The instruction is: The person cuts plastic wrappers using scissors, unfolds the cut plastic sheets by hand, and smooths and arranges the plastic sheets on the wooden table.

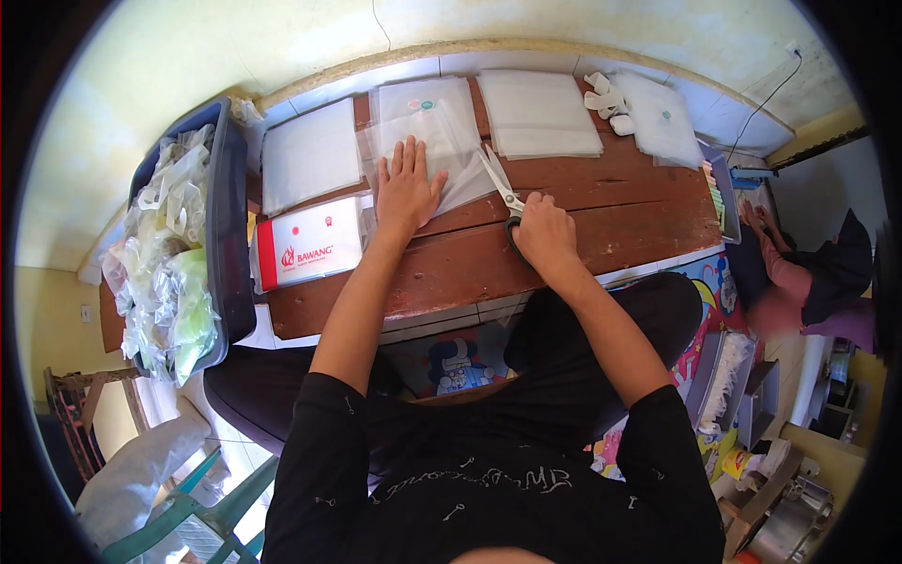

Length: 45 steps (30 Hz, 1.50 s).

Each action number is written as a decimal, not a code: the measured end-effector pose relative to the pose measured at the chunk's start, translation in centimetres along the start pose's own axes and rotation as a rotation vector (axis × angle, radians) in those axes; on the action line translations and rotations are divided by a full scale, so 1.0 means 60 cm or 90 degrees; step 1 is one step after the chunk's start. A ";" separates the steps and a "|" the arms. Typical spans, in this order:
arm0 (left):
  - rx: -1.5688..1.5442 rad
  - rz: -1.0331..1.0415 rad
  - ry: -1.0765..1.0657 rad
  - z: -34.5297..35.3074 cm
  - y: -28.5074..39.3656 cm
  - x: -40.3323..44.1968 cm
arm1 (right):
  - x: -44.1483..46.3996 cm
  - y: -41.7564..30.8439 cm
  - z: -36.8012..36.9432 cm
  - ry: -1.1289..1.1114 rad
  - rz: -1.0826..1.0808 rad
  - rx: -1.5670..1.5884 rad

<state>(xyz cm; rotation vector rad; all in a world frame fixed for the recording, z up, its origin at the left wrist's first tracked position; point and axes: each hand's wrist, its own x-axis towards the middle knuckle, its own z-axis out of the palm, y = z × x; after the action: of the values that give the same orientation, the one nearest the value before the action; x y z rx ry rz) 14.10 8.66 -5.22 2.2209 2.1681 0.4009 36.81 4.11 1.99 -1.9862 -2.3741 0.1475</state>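
My left hand (410,188) lies flat with spread fingers on a stack of clear plastic sheets (451,122) on the brown wooden table (620,211). My right hand (546,233) is closed round the dark handle of a pair of scissors (503,181). The scissor blades are parted and point away from me, beside the sheets' right edge. Left of my left hand lie a stack of white sheets (310,155) and a red and white pack marked BAWANG (315,242). Another white stack (540,115) rests beyond the scissors.
At the left stands a dark bin (229,216) full of crumpled plastic. White rolled pieces (606,99) and another plastic stack (655,113) lie at the back right, near a grey tray (722,188). Another person (813,273) sits at the far right. A green chair (202,517) is at lower left.
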 end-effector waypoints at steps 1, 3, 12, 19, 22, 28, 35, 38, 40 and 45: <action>0.000 0.001 0.003 0.000 0.000 0.001 | 0.001 0.000 -0.001 0.001 0.000 0.002; 0.004 0.001 0.003 -0.001 0.000 0.000 | -0.001 -0.002 -0.007 -0.003 0.001 0.006; 0.005 0.001 0.005 0.000 0.000 0.000 | -0.004 0.005 0.003 -0.009 0.021 0.028; 0.006 0.002 0.001 -0.003 0.001 -0.001 | 0.015 -0.006 -0.001 0.015 0.001 0.001; 0.003 0.002 -0.003 -0.005 0.001 -0.001 | 0.030 -0.006 0.005 0.038 -0.008 -0.001; -0.001 0.004 0.001 -0.005 0.001 -0.001 | 0.054 -0.009 0.002 0.036 -0.016 -0.014; 0.005 0.004 0.011 -0.001 0.000 -0.001 | 0.062 -0.008 -0.004 0.032 -0.018 -0.009; -0.013 0.004 0.013 -0.002 0.000 -0.001 | 0.065 -0.009 -0.005 0.028 -0.016 -0.003; -0.009 0.005 0.012 -0.002 0.000 -0.001 | 0.071 -0.007 0.000 0.032 -0.010 -0.004; -0.001 0.007 0.007 -0.002 -0.001 0.000 | 0.083 -0.011 -0.001 0.035 -0.014 0.001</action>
<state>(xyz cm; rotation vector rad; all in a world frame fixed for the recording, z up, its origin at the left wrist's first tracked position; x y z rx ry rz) 14.04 8.62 -5.12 2.2357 2.1611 0.4164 35.29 8.90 1.99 -1.9372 -2.3594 0.0928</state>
